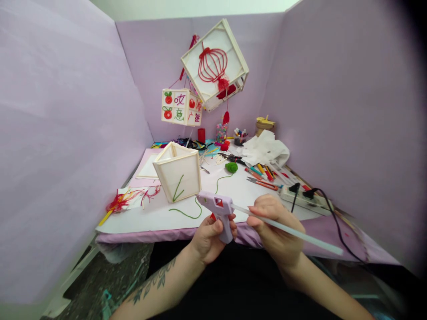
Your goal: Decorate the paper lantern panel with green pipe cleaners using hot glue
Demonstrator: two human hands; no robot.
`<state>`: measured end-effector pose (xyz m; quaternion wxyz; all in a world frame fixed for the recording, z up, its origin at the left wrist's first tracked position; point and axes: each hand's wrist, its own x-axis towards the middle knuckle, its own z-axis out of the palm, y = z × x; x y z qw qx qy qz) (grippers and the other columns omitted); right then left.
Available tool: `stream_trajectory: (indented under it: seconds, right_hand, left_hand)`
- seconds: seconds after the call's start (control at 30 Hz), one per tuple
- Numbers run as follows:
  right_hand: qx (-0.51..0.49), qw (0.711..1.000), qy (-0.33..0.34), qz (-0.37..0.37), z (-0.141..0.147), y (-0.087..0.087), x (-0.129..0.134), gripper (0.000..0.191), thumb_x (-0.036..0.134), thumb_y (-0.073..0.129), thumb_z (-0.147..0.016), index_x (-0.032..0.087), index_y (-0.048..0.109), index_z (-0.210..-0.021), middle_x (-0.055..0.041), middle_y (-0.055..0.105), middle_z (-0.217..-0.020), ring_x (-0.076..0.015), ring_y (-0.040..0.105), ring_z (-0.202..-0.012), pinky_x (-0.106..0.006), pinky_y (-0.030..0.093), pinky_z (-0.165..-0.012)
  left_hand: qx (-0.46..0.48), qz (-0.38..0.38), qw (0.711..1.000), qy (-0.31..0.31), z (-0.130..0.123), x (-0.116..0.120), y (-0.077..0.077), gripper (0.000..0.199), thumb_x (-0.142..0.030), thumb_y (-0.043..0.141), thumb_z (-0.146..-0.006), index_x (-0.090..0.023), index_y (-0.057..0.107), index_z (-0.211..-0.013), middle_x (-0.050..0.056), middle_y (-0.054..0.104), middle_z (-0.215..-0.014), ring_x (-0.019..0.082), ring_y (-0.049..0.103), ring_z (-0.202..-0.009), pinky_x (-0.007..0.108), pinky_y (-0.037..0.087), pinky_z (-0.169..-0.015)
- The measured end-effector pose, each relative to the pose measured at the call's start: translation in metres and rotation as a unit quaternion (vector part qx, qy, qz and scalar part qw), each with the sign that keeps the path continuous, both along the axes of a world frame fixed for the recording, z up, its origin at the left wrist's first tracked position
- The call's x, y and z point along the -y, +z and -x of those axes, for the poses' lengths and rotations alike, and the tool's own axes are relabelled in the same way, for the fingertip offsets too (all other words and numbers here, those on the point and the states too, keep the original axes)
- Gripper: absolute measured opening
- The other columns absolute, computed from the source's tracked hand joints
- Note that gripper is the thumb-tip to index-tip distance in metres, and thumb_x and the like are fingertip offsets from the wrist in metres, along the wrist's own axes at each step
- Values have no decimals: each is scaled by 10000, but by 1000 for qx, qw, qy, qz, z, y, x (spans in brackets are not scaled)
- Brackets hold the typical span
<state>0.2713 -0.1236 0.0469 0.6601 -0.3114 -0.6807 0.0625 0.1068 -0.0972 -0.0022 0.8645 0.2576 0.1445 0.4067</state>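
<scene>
The glue gun hangs over the counter's near edge, left hand fingers wrapped round its grip. Right hand fingers pinch a glue stick at its back. Far edge: cup of markers.

Both forearms come up from bottom edge, hands meeting low centre. Left hand fisted in a full grip, thumb on top (tattooed forearm). Right hand just beside it, fingertips pinched, wrist slightly bent.
</scene>
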Motion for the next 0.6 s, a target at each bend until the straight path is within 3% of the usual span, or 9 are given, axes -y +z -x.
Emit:
stream_trajectory:
  seconds: [0.2, 0.47, 0.6]
  right_hand:
    - [33, 999, 20, 19, -1, 8, -1, 260, 67, 609, -830, 238, 677, -1013, -31, 656, -791, -190, 611, -767, -381, 485, -735]
    - [34, 999, -34, -16, 6, 7, 3, 236, 115, 697, -801, 238, 660, -1000, -14, 632, -739, -178, 594, -702, -342, 482, -653]
    - [26, 1000, -4, 12, 5, 6, -1, 230, 90, 612, -844, 238, 653, -1015, -33, 642, -794, -195, 610, -769, -375, 495, -713]
  left_hand:
    - [-12, -1, 1000, 6, 0, 0, -1, 435, -405, 866, -605, -115, 730, -899, 42, 684, -707, 121, 602, -648, 240, 456, -635]
    - [-11, -9, 1000, 2, -2, 2, -3, 419, -427, 842, -633, -112, 727, -884, 42, 669, -687, 122, 593, -611, 240, 452, -593]
    - [-15, 4, 1000, 12, -1, 2, -3, 443, -426, 855, -614, -109, 725, -894, 47, 665, -686, 122, 586, -615, 237, 446, -589]
